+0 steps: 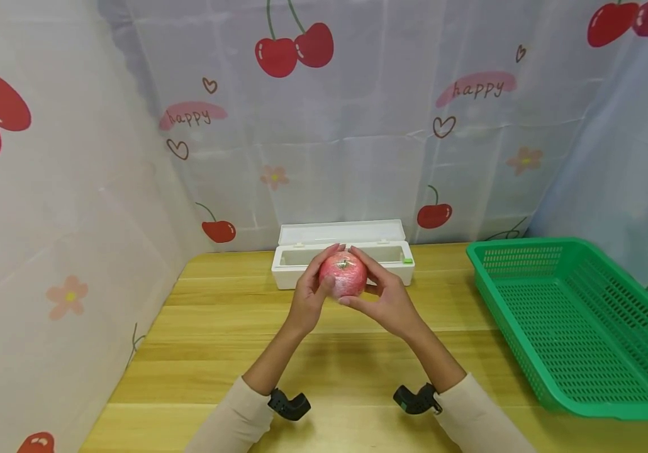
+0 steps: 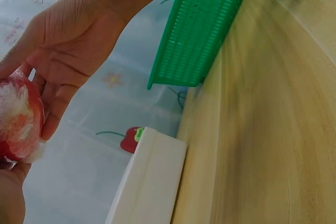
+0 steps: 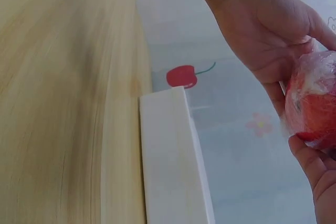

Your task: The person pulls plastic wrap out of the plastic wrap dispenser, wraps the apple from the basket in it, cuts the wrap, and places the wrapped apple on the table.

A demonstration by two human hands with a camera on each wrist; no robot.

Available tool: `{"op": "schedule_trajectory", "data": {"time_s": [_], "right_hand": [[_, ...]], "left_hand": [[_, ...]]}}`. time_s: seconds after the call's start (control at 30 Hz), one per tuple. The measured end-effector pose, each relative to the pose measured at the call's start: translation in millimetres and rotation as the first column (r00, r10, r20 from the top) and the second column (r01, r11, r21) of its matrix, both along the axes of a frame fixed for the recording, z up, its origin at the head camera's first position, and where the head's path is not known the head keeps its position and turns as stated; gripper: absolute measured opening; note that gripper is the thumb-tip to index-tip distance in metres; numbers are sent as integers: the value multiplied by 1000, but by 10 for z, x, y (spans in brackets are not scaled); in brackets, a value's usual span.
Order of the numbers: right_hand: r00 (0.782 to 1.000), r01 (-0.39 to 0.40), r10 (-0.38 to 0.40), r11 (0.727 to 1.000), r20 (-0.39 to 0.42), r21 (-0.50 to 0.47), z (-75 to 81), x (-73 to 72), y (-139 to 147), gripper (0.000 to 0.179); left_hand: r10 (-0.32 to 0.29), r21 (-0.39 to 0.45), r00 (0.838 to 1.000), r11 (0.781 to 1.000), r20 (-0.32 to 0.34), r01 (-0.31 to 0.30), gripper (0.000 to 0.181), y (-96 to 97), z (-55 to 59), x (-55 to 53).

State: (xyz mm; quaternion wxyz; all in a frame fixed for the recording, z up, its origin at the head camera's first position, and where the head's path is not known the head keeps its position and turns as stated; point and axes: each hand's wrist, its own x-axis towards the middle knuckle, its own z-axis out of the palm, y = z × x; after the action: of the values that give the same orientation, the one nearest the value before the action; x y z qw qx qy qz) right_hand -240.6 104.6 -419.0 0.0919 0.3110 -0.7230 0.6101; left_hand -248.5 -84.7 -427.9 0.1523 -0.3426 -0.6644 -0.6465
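Note:
A red apple (image 1: 343, 275) wrapped in clear cling film is held up between both hands in the head view. My left hand (image 1: 307, 301) grips its left side, thumb on the near face. On the other side my right hand (image 1: 387, 304) holds it, with the thumb at its lower edge. In the left wrist view, crinkled film bunches on the apple (image 2: 20, 119); the film also shows on the apple (image 3: 315, 100) in the right wrist view. Behind the hands stands a white cling film box (image 1: 287, 278), its lid (image 1: 341, 233) raised and a small green piece at its right end.
A green plastic basket (image 1: 519, 336) with perforated walls stands on the right of the wooden table (image 1: 188, 352). Cherry-printed curtains (image 1: 352, 157) enclose the back and sides.

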Motion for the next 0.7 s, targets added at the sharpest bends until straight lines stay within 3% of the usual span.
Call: {"op": "schedule_trajectory", "data": {"time_s": [0.23,0.33,0.43,0.57,0.7], "right_hand": [[999,43,-43,999,-29,-3,-2,6,-2,89],[991,116,-117,993,-71,-17,-22,6,-18,86],[969,208,-210,978,-129,-27,-61,8,-56,85],[945,261,-248,965,-213,34,-102,25,-124,88],[947,246,-219,965,-236,89,-100,36,-156,89]], "left_hand": [[-8,-41,1000,999,-3,8,56,4,-16,-13],[-1,-34,999,999,33,2,54,32,7,20],[-1,-20,995,1000,98,3,51,69,74,100],[51,-19,985,999,167,-49,47,99,156,197],[131,-4,974,991,183,-133,45,86,159,187]]}}
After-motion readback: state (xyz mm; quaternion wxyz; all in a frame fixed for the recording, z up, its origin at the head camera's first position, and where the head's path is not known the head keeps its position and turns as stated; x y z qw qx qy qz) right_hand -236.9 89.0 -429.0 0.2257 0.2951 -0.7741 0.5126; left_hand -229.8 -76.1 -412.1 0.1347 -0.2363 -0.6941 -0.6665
